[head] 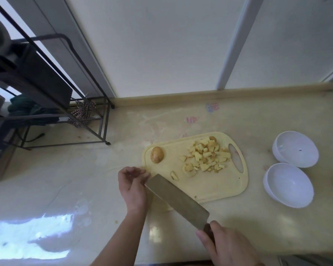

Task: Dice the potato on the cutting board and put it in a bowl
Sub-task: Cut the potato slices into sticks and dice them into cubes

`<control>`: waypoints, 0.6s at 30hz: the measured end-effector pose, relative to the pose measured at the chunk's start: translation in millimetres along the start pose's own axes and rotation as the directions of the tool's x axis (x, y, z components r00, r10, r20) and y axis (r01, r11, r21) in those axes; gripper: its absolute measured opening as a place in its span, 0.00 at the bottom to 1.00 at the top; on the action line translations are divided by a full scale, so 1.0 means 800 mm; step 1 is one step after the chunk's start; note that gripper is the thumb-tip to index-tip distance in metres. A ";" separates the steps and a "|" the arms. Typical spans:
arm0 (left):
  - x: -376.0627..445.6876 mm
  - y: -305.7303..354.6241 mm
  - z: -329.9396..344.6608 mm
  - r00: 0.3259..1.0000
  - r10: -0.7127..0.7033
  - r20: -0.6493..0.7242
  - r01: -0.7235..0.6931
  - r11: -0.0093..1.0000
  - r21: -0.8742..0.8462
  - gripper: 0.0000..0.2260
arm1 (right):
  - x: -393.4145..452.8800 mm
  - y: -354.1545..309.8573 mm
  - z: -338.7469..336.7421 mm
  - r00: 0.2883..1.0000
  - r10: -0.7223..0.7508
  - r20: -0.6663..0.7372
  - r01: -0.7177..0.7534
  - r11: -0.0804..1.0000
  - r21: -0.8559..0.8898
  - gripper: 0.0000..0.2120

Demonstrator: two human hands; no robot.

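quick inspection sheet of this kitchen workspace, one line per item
surface: beige countertop, glare patch near the front left
job's things: cutting board holds an unpeeled potato piece, a diced potato pile and a loose slice; two white bowls sit empty to its right
clutter: faint coloured marks on the counter
hands: left hand loosely curled beside the blade, holds nothing; right hand grips the cleaver
cables: nothing seen
surroundings: black metal rack at left, white wall panels behind

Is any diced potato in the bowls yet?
No: both white bowls are empty, and the diced potato lies heaped on the cutting board.
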State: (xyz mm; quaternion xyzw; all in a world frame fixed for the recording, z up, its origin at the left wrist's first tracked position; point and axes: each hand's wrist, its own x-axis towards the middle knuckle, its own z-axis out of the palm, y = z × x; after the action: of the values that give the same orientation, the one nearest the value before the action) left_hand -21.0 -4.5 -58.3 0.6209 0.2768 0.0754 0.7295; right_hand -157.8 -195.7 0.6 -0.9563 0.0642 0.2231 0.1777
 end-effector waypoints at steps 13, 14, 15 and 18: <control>-0.004 -0.008 0.005 0.999 0.040 0.012 -0.042 0.970 0.240 0.07 | 0.019 0.039 0.037 0.978 0.109 -0.176 -0.127 0.988 -0.090 0.60; -0.004 -0.010 0.004 0.998 0.051 0.020 -0.055 0.964 0.261 0.07 | 0.022 0.041 0.037 0.983 0.114 -0.146 -0.127 0.988 -0.086 0.63; -0.005 -0.012 0.003 0.998 0.060 0.027 -0.065 0.958 0.279 0.07 | 0.025 0.039 0.035 0.988 0.122 -0.096 -0.132 0.986 -0.098 0.64; -0.007 -0.014 0.003 0.996 0.072 0.043 -0.082 0.946 0.314 0.08 | 0.038 0.038 0.029 0.990 0.109 -0.093 -0.119 0.987 -0.108 0.62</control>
State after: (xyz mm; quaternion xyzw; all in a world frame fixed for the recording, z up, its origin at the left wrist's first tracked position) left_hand -26.8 -11.5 -66.7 0.7409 0.2495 0.0489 0.6216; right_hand -146.4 -216.5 -42.1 -0.9684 0.1135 0.1946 0.1071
